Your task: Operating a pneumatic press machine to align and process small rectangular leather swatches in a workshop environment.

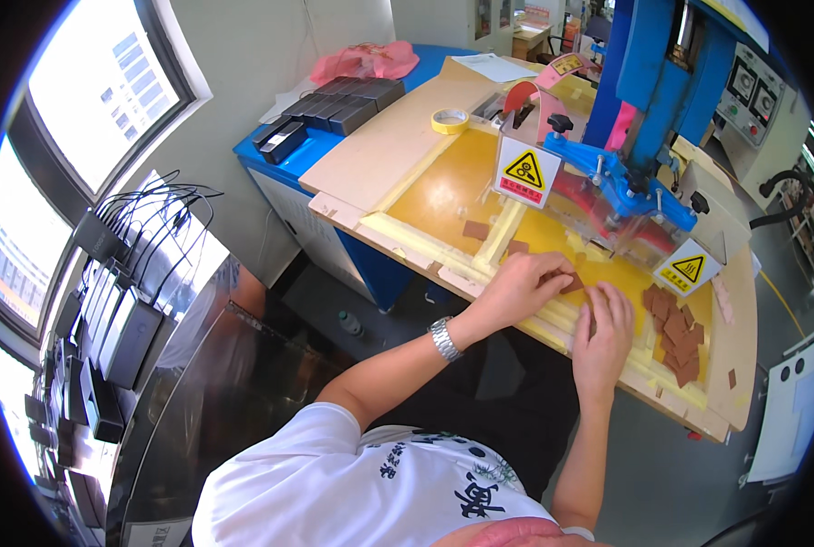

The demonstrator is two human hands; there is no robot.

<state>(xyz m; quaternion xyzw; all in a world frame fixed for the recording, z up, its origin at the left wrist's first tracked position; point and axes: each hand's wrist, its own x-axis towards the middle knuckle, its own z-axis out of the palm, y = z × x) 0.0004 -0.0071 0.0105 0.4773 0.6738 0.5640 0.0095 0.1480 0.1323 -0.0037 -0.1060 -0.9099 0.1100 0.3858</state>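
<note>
My left hand (527, 290), with a silver watch at its wrist, pinches a small brown rectangular piece (573, 283) over the yellow work surface. Close by on the right is my right hand (605, 333), its fingers bent and thumb drawn near the index finger; whatever lies between them is hidden. A heap of similar brown pieces (677, 337) lies right of my right hand. Another brown piece (476, 230) rests flat left of a pale yellow strip (501, 235), and one more (517, 247) shows just beyond my left hand.
A blue press (621, 182) with clear guards and warning signs (525, 173) stands just beyond my hands. A yellow tape roll (450, 120) sits on the wooden board (370, 150). Black boxes (338, 105) and pink plastic (366, 62) occupy the blue table. Black devices with cables (119, 319) stand left.
</note>
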